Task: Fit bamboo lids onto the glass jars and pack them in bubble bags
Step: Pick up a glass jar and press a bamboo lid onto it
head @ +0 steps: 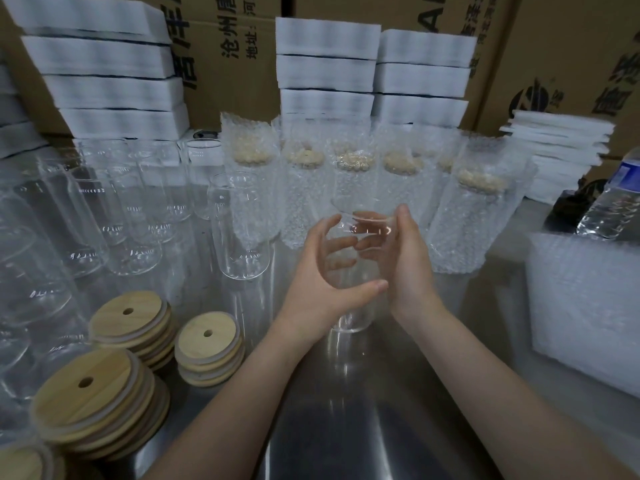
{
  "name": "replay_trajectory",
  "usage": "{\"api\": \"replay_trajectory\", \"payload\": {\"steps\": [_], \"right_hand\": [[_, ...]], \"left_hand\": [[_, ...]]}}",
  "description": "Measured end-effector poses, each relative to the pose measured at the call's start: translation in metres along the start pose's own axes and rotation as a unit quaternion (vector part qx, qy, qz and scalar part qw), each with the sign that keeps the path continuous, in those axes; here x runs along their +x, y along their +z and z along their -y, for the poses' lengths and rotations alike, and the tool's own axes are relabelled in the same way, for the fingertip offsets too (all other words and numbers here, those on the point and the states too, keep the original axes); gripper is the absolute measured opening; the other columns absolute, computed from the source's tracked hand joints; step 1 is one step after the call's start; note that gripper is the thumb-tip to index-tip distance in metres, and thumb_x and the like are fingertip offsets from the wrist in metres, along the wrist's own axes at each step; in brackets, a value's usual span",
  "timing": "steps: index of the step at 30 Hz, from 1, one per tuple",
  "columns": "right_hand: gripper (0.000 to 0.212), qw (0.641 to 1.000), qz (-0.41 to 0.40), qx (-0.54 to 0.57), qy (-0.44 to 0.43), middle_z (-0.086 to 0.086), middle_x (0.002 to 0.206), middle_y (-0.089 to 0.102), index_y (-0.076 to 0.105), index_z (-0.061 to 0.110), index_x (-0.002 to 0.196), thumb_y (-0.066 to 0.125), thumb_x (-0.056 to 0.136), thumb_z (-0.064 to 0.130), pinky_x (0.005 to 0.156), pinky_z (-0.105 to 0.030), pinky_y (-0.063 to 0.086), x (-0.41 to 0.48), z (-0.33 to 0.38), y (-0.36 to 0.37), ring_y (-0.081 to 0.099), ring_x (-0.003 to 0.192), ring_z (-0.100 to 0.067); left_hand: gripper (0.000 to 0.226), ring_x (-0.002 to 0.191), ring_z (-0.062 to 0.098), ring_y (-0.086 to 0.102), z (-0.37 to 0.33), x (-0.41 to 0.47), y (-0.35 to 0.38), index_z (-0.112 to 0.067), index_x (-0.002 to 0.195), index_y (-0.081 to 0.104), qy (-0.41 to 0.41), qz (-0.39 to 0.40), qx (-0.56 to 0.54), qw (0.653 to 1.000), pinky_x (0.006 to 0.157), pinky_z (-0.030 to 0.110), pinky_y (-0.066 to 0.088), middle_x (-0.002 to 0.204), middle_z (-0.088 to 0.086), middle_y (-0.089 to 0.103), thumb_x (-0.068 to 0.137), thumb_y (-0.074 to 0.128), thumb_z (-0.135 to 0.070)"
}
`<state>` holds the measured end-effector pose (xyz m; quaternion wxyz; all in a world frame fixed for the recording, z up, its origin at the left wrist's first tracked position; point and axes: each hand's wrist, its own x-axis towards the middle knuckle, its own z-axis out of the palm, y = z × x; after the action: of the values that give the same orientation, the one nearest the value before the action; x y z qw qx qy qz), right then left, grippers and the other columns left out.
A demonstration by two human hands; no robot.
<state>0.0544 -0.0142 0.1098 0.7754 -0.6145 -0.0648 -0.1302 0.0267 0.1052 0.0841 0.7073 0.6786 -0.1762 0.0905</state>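
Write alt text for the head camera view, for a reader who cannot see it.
A person's left hand and right hand hold an upright, lidless glass jar on a steel table. Stacks of bamboo lids lie near left, empty jars stand beyond them, and a row of lidded jars in bubble bags stands behind the held jar.

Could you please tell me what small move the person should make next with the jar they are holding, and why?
Probably release the left hand and pick up the nearest bamboo lid, with the right hand steadying the glass jar. Both hands grip the jar upright on the steel table, and its mouth has no lid yet, so lidding likely comes before bagging.
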Motion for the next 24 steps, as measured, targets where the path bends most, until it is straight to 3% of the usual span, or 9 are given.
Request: {"api": "replay_trajectory", "payload": {"steps": [3,7,13,15,19,22,24], "right_hand": [[0.054,0.997,0.063,0.042,-0.002,-0.001,0.096,0.073,0.077,0.026,0.099,0.036,0.087,0.060,0.082,-0.030,0.045,-0.003,0.004,-0.002,0.065,0.089,-0.014],[0.046,0.990,0.107,0.090,0.005,-0.004,0.103,0.074,0.074,0.024,0.103,0.038,0.089,0.050,0.086,-0.031,0.046,-0.004,0.006,-0.002,0.067,0.102,-0.018],[0.041,0.977,0.128,0.166,0.039,-0.011,0.103,0.074,0.077,0.016,0.098,0.039,0.097,0.032,0.082,-0.028,0.054,-0.003,0.007,-0.007,0.068,0.103,-0.023],[0.042,0.975,0.126,0.171,0.058,-0.007,0.096,0.075,0.079,0.018,0.090,0.040,0.099,0.030,0.088,-0.032,0.053,-0.002,0.007,-0.008,0.069,0.099,-0.022],[0.042,0.972,0.122,0.178,0.089,0.000,0.083,0.074,0.078,0.019,0.073,0.046,0.098,0.029,0.104,-0.043,0.044,-0.002,0.012,-0.009,0.071,0.085,-0.016],[0.025,0.974,0.110,0.169,0.100,-0.004,0.083,0.072,0.071,0.013,0.081,0.057,0.088,0.032,0.103,-0.044,0.045,-0.001,0.014,-0.011,0.070,0.085,-0.018],[0.026,0.978,0.108,0.147,0.103,-0.008,0.089,0.071,0.066,0.011,0.089,0.062,0.082,0.035,0.100,-0.043,0.047,-0.001,0.014,-0.012,0.069,0.092,-0.022]], "left_hand": [[0.098,0.120,0.000,0.053,0.001,-0.001,-0.001,-0.051,0.134,0.032,0.050,-0.030,0.076,0.995,0.100,0.024,0.047,0.129,-0.016,0.054,0.061,0.091,-0.026],[0.100,0.120,-0.004,0.049,0.007,-0.001,-0.003,-0.052,0.134,0.029,0.101,-0.065,0.138,0.983,0.097,0.007,0.036,0.128,-0.015,0.051,0.064,0.092,-0.020],[0.097,0.126,0.003,0.047,0.011,0.001,-0.006,-0.059,0.135,0.027,0.159,-0.074,0.230,0.957,0.106,0.024,0.039,0.131,-0.032,0.041,0.063,0.090,-0.035],[0.092,0.126,0.007,0.048,0.011,0.001,-0.007,-0.051,0.140,0.028,0.180,-0.069,0.264,0.945,0.107,0.033,0.041,0.131,-0.035,0.038,0.064,0.080,-0.046],[0.087,0.124,0.013,0.051,0.014,0.003,-0.009,-0.034,0.142,0.030,0.225,-0.082,0.340,0.910,0.102,0.046,0.043,0.133,-0.016,0.051,0.067,0.072,-0.049],[0.088,0.124,0.017,0.052,0.018,0.004,-0.010,-0.035,0.142,0.029,0.223,-0.088,0.389,0.889,0.100,0.048,0.042,0.135,-0.005,0.055,0.070,0.080,-0.043],[0.090,0.125,0.018,0.051,0.020,0.004,-0.010,-0.038,0.142,0.027,0.214,-0.093,0.426,0.874,0.101,0.047,0.040,0.136,-0.003,0.054,0.071,0.082,-0.040]]}}
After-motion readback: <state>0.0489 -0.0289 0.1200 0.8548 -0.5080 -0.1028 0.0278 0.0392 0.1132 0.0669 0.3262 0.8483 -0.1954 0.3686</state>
